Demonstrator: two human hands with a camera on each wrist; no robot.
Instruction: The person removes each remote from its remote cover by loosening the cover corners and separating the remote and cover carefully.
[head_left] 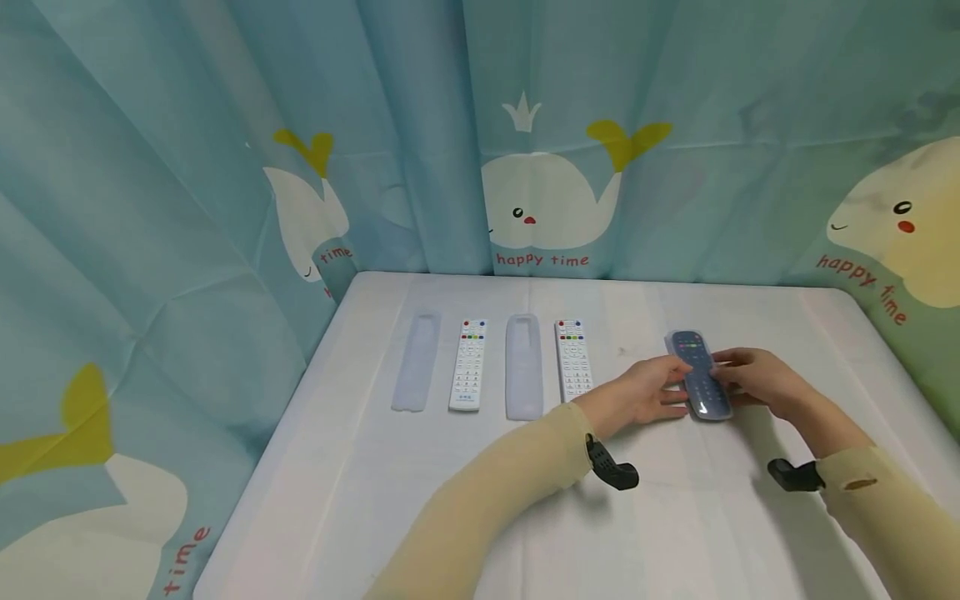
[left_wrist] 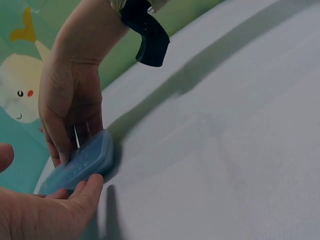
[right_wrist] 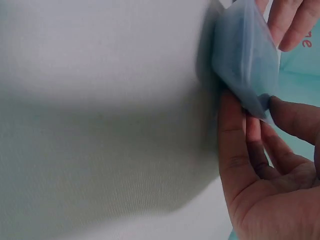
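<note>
A dark remote control in a clear, translucent cover sits at the right of the table, between both hands. My left hand holds its left side, the thumb overlapping the upper face and the other fingers along the edge. From the opposite side my right hand grips it. In the right wrist view the right thumb presses the edge of the cover, with fingers underneath. One long side appears tilted up there. The left wrist view shows the covered remote blurred, left fingertips against its edge.
Left of the hands lie a translucent cover, a white remote, a second translucent cover and another white remote, partly behind the left forearm. A blue-green whale-print curtain stands along the back of the white table.
</note>
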